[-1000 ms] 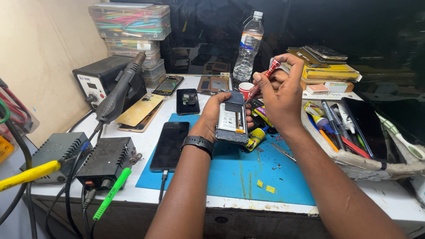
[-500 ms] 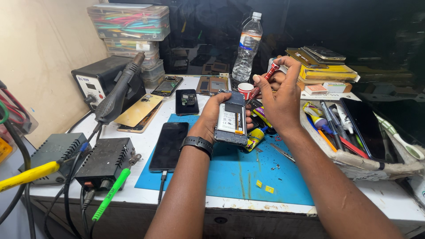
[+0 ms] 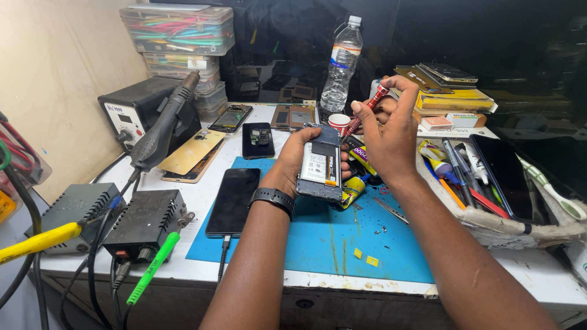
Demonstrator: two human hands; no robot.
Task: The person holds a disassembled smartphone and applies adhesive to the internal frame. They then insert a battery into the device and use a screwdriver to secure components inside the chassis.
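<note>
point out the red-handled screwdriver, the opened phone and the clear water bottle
red-handled screwdriver (image 3: 374, 99), head view, on the red handle between the right hand's fingers
opened phone with its back off (image 3: 319, 165), head view, on the white battery
clear plastic water bottle (image 3: 342, 67), head view, on its labelled middle

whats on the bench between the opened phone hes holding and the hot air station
In the head view, a small dark phone lies face-down on the white bench between the opened phone in the left hand and the hot air station.

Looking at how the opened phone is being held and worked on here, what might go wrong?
The red screwdriver tip works beside the exposed battery; a slip might gouge it. The left hand holds the opened phone in the air, so it may twist. Loose screws on the blue mat could roll away.
</note>
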